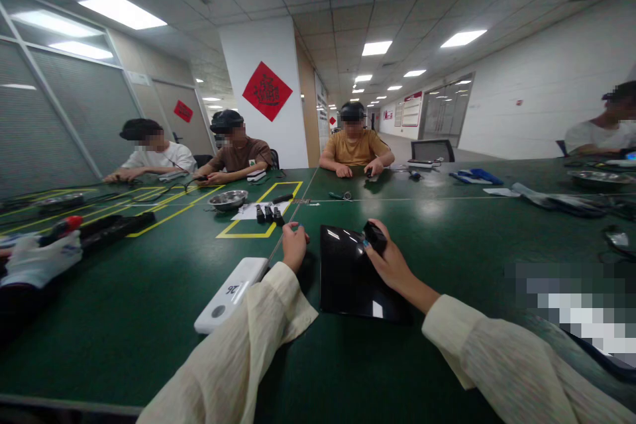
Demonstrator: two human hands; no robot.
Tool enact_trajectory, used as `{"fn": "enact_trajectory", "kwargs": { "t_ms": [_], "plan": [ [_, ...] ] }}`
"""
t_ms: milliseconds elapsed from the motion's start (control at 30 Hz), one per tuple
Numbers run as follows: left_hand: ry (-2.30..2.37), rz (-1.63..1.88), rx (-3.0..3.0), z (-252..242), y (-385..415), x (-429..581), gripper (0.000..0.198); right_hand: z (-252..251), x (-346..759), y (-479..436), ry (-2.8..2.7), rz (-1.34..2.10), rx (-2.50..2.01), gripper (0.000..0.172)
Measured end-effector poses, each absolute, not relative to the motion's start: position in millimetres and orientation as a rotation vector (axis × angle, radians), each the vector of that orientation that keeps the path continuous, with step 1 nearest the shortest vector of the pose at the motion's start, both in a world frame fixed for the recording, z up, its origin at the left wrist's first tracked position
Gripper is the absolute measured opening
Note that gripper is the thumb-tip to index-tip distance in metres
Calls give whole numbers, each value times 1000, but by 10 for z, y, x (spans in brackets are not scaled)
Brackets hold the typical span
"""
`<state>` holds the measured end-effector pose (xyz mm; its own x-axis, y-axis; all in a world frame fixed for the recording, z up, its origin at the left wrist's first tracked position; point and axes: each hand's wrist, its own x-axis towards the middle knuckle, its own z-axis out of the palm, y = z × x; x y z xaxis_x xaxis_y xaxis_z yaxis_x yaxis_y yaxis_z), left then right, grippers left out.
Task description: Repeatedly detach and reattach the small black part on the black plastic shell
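Note:
My right hand [390, 262] is wrapped round a small blocky black object [375, 237], held over the upper right part of a glossy black panel [342, 278]. A bit of blue shows by the thumb. That panel, like a tablet or screen, lies flat on the green table and reflects the ceiling lights. Just off its left edge, my left hand [295, 246] has its fingers curled together; what is in them, if anything, is too small to make out. Beside my left forearm lies a white slab-like device [232, 295] marked 26.
Several short black parts [269, 214] lie on white paper inside a yellow taped outline, near a metal bowl [227, 200]. Several people sit around the table [163, 305]. A gloved hand [42, 258] is at far left. Blue cloth [476, 176] lies at the back right.

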<state>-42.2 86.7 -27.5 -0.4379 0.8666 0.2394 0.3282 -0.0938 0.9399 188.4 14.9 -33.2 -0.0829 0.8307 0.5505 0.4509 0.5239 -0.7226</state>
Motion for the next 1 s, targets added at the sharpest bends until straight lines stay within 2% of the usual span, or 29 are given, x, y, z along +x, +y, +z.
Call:
{"fn": "enact_trajectory", "kwargs": {
  "t_ms": [167,333,400,467,533,633,800,1000],
  "plan": [
    [1627,1619,1187,-299,837,-383,27,-306,1780,51,-2031,252,-1200,63],
    [1569,1638,1100,-270,810,-362,30,-256,1719,-84,-2029,-201,-1162,70],
    [1556,1647,1066,-257,809,-359,31,-239,1693,-175,-2039,-360,-990,61],
    [1542,1651,1049,-255,811,-351,32,-231,1644,-295,-2083,-451,-753,44],
    [1525,1647,1054,-264,812,-337,31,-231,1571,-429,-2168,-472,-530,32],
    [1504,1632,1087,-289,813,-309,30,-225,1449,-595,-2410,-401,-380,34],
    [1502,1618,1125,-310,806,-286,29,-184,1347,-628,-2607,-184,-597,40],
    [1508,1609,1148,-321,811,-287,27,-182,1329,-552,-2653,-137,-857,44]
  ]
}}
